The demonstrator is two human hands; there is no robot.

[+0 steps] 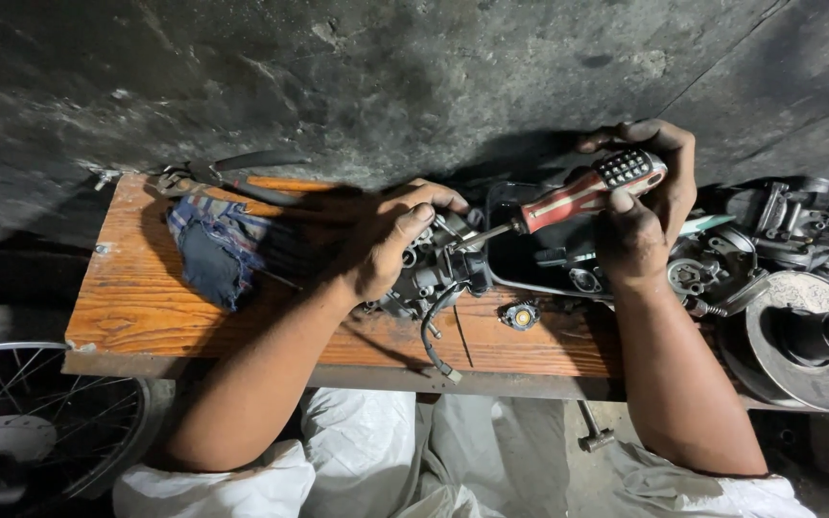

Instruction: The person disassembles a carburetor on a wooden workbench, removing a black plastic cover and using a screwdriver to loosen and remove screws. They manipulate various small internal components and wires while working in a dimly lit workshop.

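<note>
Head view is looking down on a worn wooden bench [146, 307] where a person is working on a small carburetor [434, 273]. Their left hand [386, 245] is wrapping closed around the carburetor body, fingers curled over its top and thumb pressing on the near side, holding it down near the middle of the bench. Their right hand [650, 187] is closing around the red and white handle of a screwdriver [568, 197], fingers folded over the dark end cap, and the metal shaft is slanting down to the left so that its tip is meeting the carburetor's upper face; whether the tip is sitting in a screw head is hidden.

By my judgement, a screw on the carburetor is being driven or loosened. The next move is calling for the tip to stay seated and in line with the screw while the left hand is bracing the body against twisting.

A dark metal tray [549, 269] is lying just behind the carburetor, a blue rag [213, 249] is bunching up at the left, and a round clutch-like part [808, 341] is resting at the right edge. A spoked wheel [21, 422] is standing below the bench at left.
</note>
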